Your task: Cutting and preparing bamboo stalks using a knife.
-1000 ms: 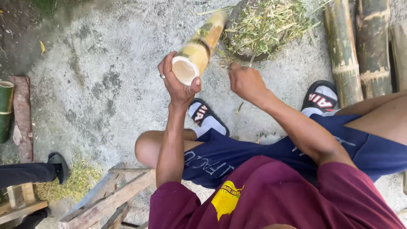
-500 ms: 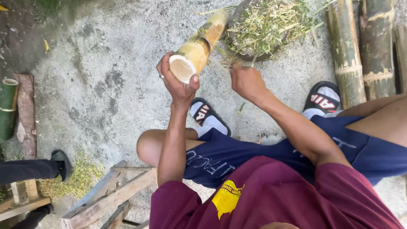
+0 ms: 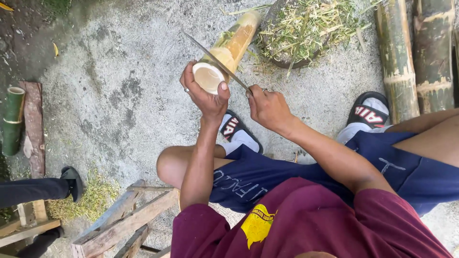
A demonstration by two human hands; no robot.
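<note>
Two hands, left (image 3: 206, 98) gripping bamboo tube (image 3: 227, 50), right (image 3: 268, 107) holding knife (image 3: 215, 59)

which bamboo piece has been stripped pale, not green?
The bamboo section gripped in the left hand, with the knife laid across it. The small piece at far left and the thick poles at right keep green skin.

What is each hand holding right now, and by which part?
Left hand grips the bamboo section around its near cut end. Right hand holds the long knife by its handle.
</note>
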